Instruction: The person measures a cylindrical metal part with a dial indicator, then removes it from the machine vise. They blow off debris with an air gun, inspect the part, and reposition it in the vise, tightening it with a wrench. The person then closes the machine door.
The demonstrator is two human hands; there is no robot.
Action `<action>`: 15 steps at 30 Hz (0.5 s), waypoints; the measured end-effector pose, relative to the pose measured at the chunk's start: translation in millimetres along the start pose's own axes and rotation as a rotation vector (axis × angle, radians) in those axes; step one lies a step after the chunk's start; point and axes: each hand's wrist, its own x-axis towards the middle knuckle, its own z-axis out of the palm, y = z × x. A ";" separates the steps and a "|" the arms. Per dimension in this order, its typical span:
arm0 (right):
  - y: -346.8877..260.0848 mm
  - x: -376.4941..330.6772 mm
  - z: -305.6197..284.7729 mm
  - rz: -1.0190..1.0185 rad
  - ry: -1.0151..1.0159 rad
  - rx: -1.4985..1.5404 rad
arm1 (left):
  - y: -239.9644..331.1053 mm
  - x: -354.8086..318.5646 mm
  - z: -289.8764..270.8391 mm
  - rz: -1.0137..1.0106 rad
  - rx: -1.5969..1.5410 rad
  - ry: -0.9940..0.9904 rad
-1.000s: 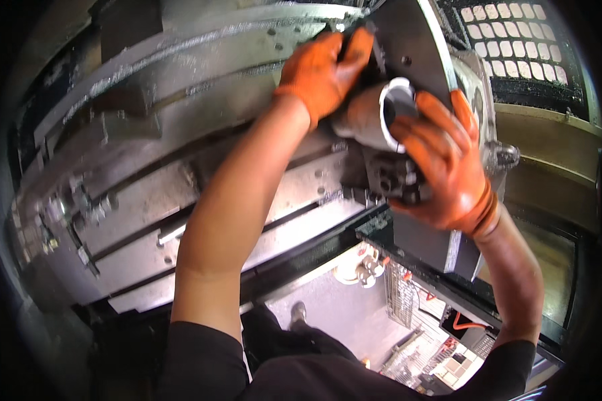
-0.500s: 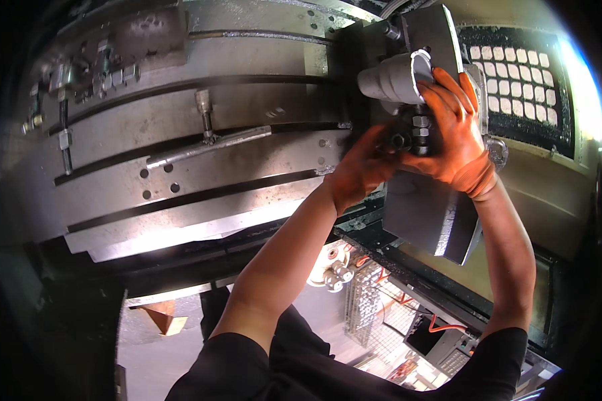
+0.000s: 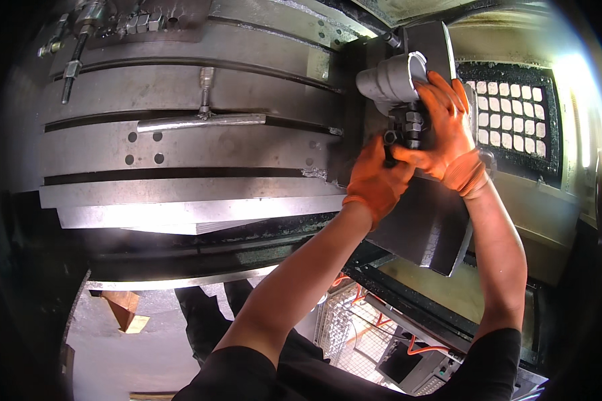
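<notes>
A grey, stepped, cup-shaped metal casting [image 3: 388, 77] sits against a dark upright plate [image 3: 425, 227]. Just below it stands a threaded stud with hex nuts [image 3: 413, 122]. Orange gloves cover both hands. My right hand [image 3: 450, 130] curls round the casting's right side, fingers against its rim, its thumb stretched left below the nuts. From below, my left hand [image 3: 380, 175] closes round a dark metal piece with a round hollow end [image 3: 390, 138], beside the stud. The two hands meet under the stud, and the lower part of the dark piece is hidden by the glove.
To the left spreads a slotted machine table [image 3: 234, 154]. A T-handled socket wrench [image 3: 204, 120] lies on it. Studs with nuts [image 3: 73, 67] are at the far left. A perforated panel [image 3: 512, 117] is at the right; a keypad console [image 3: 435, 374] stands below.
My view has shifted, so the table appears tilted differently. My left hand has turned and moved slightly down, still at the dark piece. The right hand stays by the casting.
</notes>
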 end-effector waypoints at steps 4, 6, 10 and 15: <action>2.6 -4.3 2.4 0.006 0.000 -0.014 | -3.8 -0.4 2.0 0.026 0.030 -0.023; 1.3 -3.5 1.4 0.001 0.004 -0.023 | -17.8 5.9 2.5 0.039 -0.057 -0.042; 4.6 -5.9 -0.5 0.009 -0.041 0.003 | -15.7 -8.3 20.2 0.024 -0.117 0.160; 8.5 -7.3 -5.9 -0.022 -0.128 0.013 | -22.0 -17.1 28.5 -0.042 -0.654 0.186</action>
